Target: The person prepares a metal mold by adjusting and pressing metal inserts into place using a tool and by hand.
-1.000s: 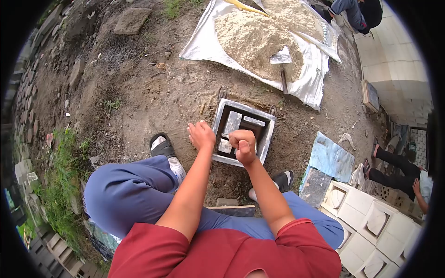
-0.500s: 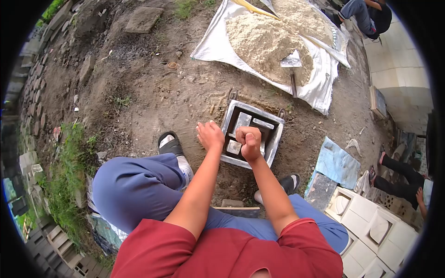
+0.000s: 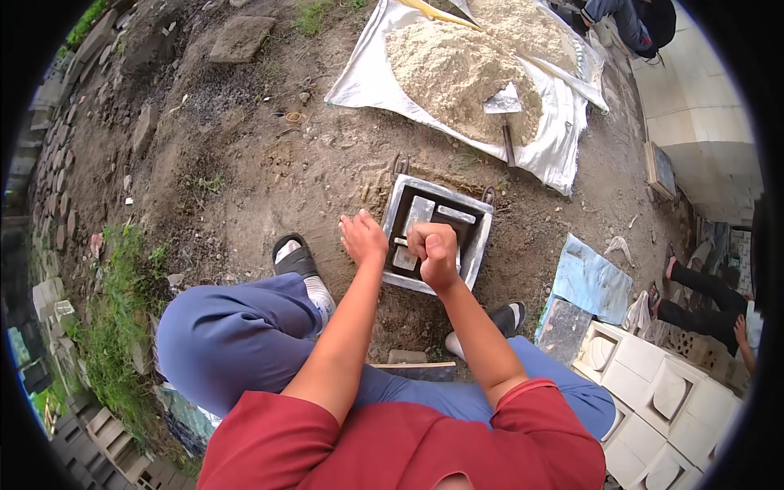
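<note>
Counted here: one metal mould [image 3: 476,245] with two loops [image 3: 488,194], one trowel [image 3: 502,101], two heaps of pale, sandy material [image 3: 437,69], one blue sheet [image 3: 590,278], two black sandals [image 3: 300,261] and two other people [image 3: 710,306].

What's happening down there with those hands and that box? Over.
Left hand open beside the box. Right hand fisted over it, any grip unclear. Box on the dirt, blocks inside, partly hidden by that hand.

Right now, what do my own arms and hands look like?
Short, plain red sleeves leave both forearms bare. Your left hand and right hand are ungloved, with no watch or bracelet visible.
</note>
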Demonstrator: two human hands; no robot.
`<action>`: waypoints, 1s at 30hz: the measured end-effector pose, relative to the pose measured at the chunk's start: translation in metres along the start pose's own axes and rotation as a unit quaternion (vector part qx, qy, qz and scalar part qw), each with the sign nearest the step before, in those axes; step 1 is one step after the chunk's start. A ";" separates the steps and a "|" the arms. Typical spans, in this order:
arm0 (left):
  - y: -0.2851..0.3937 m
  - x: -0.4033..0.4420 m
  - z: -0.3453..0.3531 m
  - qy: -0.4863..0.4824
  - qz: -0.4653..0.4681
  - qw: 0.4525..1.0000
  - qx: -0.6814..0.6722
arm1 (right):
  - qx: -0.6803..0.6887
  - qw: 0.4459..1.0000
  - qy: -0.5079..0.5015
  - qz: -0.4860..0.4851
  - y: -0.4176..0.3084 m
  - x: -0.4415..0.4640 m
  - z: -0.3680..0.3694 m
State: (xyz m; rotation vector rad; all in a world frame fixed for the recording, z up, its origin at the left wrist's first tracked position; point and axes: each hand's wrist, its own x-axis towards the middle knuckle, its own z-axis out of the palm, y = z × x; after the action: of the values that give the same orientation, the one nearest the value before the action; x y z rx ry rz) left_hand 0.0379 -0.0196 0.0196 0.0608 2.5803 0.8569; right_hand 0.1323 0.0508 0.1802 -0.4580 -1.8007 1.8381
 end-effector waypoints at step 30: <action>0.002 0.000 -0.002 -0.016 -0.012 1.000 -0.005 | -0.023 0.997 0.005 -0.080 0.012 -0.017 0.002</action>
State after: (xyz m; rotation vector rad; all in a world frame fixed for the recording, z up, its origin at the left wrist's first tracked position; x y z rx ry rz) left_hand 0.0365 -0.0192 0.0221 0.0415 2.5417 0.8525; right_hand 0.1432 0.0399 0.1661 -0.3306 -1.8206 1.6859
